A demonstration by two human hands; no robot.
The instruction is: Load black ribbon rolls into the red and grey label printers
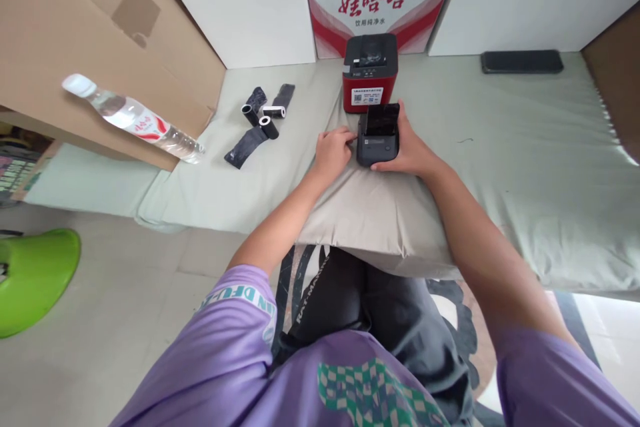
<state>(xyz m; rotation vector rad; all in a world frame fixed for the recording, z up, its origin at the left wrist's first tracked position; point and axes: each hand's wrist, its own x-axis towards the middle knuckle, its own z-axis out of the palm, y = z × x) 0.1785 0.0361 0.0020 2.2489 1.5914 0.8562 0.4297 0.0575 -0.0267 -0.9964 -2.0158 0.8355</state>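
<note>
A small black portable printer (379,147) rests on the cloth-covered surface, with its dark lid or panel raised at the back. My right hand (411,148) wraps round its right side, thumb along the near edge and fingers behind. At its left side is my left hand (334,150), fingers curled and fingertips against the casing; what they press is too small to make out. Just behind stands a larger red and black printer (370,73). Several black paper rolls (269,127), some with tails partly unrolled, lie to the left.
A water bottle (145,121) leans at the left against a brown cardboard box (100,27). White cartons (250,20) line the back. A black flat case (522,61) lies at the back right. Green plastic (40,280) shows on the floor at left.
</note>
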